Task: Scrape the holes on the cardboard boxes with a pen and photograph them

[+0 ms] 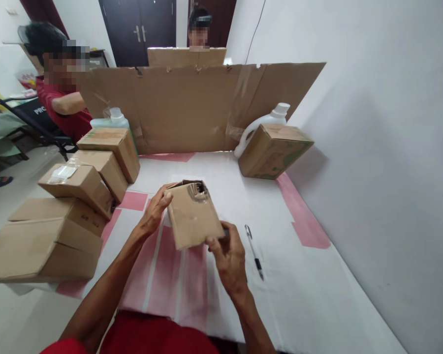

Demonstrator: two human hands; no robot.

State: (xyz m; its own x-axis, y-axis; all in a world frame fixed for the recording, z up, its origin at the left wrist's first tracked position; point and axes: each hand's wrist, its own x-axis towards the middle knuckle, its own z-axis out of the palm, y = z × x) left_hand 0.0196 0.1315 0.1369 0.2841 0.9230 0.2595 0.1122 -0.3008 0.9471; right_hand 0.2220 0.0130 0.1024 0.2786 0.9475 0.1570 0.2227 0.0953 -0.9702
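A small brown cardboard box [194, 219] is held tilted above the table, its worn top edge showing a torn, dark hole. My left hand [157, 209] grips its upper left side, thumb on the near face. At the lower right corner, my right hand [229, 253] has its thumb on the front and its fingers behind, partly hidden. Something dark shows beside the right fingers; I cannot make out what it is. On the cloth just right of my right hand lies a pen [254, 251] with a black grip.
Several cardboard boxes [77, 182] line the table's left side. Another box [276, 150] leans by a white jug [278, 112] at the back right. A bluish bottle [114, 118] stands back left. A cardboard panel [188, 108] closes the far edge; two people sit beyond. A wall [391, 172] borders the right.
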